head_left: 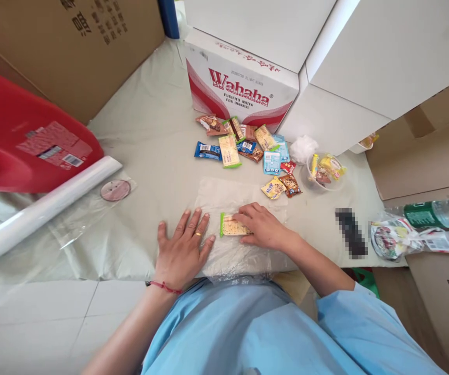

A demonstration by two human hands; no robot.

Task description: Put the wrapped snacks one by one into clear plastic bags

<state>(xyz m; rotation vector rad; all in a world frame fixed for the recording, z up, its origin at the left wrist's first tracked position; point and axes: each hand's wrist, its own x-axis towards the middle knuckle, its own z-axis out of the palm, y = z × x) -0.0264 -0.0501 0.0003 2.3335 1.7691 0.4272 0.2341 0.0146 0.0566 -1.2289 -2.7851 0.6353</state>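
My left hand (pixel 182 249) lies flat on the table with its fingers spread, at the left edge of a clear plastic bag (pixel 214 195). My right hand (pixel 261 226) grips the right end of a cream biscuit packet (pixel 230 225) with a green end, its fingers above and thumb below. The packet lies flat on the bag, and its right part is hidden under my fingers. Beyond the bag sits a loose pile of wrapped snacks: two similar cream packets (pixel 229 151), a blue packet (pixel 207 151), light blue sachets (pixel 272 162) and small brown and yellow packets (pixel 273 188).
A white-and-red water carton (pixel 243 78) stands behind the snacks. On the right are a clear bowl of snacks (pixel 325 172), a pixelated dark object (pixel 351 233) and a plastic bottle (pixel 438 212). A red jug (pixel 33 130) and a film roll (pixel 48 213) occupy the left.
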